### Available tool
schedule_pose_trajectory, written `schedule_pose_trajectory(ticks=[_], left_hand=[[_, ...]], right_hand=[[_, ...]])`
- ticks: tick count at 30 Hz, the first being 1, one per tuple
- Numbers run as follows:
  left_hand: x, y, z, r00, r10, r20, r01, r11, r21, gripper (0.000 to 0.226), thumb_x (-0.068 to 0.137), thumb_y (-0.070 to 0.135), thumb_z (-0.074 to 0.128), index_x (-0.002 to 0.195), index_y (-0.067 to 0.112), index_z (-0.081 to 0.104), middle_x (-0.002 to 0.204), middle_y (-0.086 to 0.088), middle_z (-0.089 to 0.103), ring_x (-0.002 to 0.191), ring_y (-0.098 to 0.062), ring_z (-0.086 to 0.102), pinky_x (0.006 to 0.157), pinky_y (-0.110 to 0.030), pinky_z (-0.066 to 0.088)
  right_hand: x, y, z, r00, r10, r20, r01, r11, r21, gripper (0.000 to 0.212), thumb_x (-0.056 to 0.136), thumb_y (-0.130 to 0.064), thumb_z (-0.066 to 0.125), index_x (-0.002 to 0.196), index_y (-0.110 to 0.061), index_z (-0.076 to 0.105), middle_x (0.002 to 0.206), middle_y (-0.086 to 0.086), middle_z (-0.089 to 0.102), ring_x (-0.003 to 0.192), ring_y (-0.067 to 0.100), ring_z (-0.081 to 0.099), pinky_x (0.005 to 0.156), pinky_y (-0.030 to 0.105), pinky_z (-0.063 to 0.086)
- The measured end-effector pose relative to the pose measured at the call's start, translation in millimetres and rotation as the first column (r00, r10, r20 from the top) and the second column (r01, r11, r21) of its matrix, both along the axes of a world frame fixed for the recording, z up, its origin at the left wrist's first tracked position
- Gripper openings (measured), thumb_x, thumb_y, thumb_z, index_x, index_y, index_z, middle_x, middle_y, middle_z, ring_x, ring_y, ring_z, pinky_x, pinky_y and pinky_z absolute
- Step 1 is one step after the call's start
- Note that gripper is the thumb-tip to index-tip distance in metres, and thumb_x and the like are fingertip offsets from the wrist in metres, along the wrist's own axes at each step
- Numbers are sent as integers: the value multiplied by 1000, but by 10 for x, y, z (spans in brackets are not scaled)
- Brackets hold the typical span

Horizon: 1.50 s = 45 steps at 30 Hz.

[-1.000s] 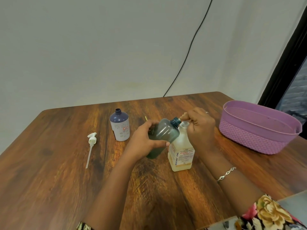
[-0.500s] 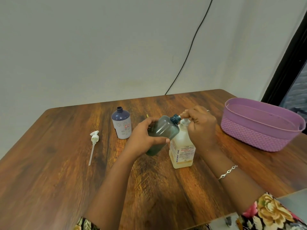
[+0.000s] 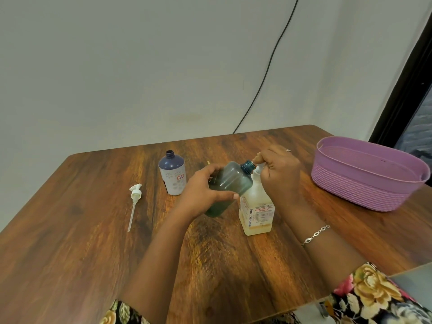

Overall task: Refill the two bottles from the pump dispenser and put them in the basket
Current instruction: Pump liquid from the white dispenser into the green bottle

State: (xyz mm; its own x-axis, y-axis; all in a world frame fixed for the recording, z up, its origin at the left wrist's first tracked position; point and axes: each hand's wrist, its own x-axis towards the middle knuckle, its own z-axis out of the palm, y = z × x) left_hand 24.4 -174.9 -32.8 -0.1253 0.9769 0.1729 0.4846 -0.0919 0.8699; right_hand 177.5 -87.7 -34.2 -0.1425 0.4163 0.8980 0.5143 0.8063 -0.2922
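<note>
Left hand [image 3: 201,195]: grasps tilted translucent green plastic bottle [image 3: 230,183]. Right hand [image 3: 279,176]: clenched on white pump of pale rectangular dispenser bottle [image 3: 256,211], upright on wooden tabletop [image 3: 70,253].

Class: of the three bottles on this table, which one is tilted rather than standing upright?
The dark green bottle, held in the left hand; the purple bottle and pump dispenser stand upright.
</note>
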Motion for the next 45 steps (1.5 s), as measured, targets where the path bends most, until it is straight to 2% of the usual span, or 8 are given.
schedule_pose_trajectory(ticks=[5, 11, 18, 23, 28, 34, 40, 45], left_hand=[[18, -28, 51, 1000, 5, 8, -5, 1000, 7, 58, 71, 19, 76, 122, 23, 48, 115, 5, 50, 106, -15, 50, 88, -30, 45], [12, -38, 82, 1000, -4, 5, 4, 1000, 18, 59, 72, 17, 76, 124, 19, 49, 117, 1, 52, 106, -17, 51, 88, -30, 46], [8, 9, 50, 1000, -1, -5, 1, 1000, 19, 55, 70, 19, 78, 117, 27, 50, 115, 3, 53, 105, -16, 51, 90, -32, 45], [4, -27, 57, 1000, -3, -1, 3, 1000, 17, 58, 72, 18, 77, 123, 23, 48, 112, 7, 51, 104, -14, 51, 86, -28, 43], [8, -42, 91, 1000, 0, -22, 0, 1000, 13, 63, 72, 20, 76, 128, 19, 47, 116, 5, 50, 106, -15, 51, 87, -27, 43], [4, -7, 77, 999, -10, -48, 11, 1000, 13, 62, 72, 22, 77, 127, 22, 47, 115, 6, 50, 105, -13, 50, 86, -27, 43], [21, -11, 32, 998, -12, -57, 12, 1000, -6, 65, 72, 24, 76, 130, 20, 46, 120, 5, 50, 107, -14, 49, 82, -23, 40], [17, -12, 66, 999, -20, -36, 20, 1000, -4, 67, 72, 24, 76, 132, 18, 45, 122, 2, 51, 108, -16, 50, 86, -27, 43]], right_hand=[[67, -54, 53, 999, 37, 7, -36, 998, -45, 36, 71, -9, 33, 65, 1, 67, 64, 11, 62, 59, 27, 57, 53, 37, 49], [102, -23, 230, 989, -13, 145, 33, 990, -140, 27, 69, -2, 41, 67, 0, 68, 69, 11, 61, 63, 27, 53, 57, 24, 30], [7, -34, 128, 992, -54, 113, 62, 996, -63, 25, 67, -2, 40, 54, -5, 61, 55, 5, 55, 47, 22, 47, 43, 29, 39], [66, -50, 81, 998, 16, 68, -9, 995, -97, 32, 70, -8, 36, 60, -3, 66, 60, 7, 60, 52, 26, 54, 50, 31, 45], [110, -17, 269, 974, -15, 228, 55, 984, -172, 26, 70, -3, 42, 66, -1, 68, 65, 8, 57, 61, 25, 50, 50, 17, 26], [61, -59, 108, 990, -29, 140, 41, 996, -79, 27, 68, -5, 37, 56, -4, 62, 56, 5, 56, 49, 22, 50, 48, 27, 39], [81, -70, 64, 998, 19, 58, -12, 994, -107, 28, 75, -7, 43, 63, -3, 68, 61, 6, 61, 57, 26, 60, 52, 34, 49], [103, -61, 245, 996, 2, 91, 10, 991, -132, 25, 70, -5, 46, 61, -4, 69, 59, 5, 61, 54, 23, 53, 55, 15, 30]])
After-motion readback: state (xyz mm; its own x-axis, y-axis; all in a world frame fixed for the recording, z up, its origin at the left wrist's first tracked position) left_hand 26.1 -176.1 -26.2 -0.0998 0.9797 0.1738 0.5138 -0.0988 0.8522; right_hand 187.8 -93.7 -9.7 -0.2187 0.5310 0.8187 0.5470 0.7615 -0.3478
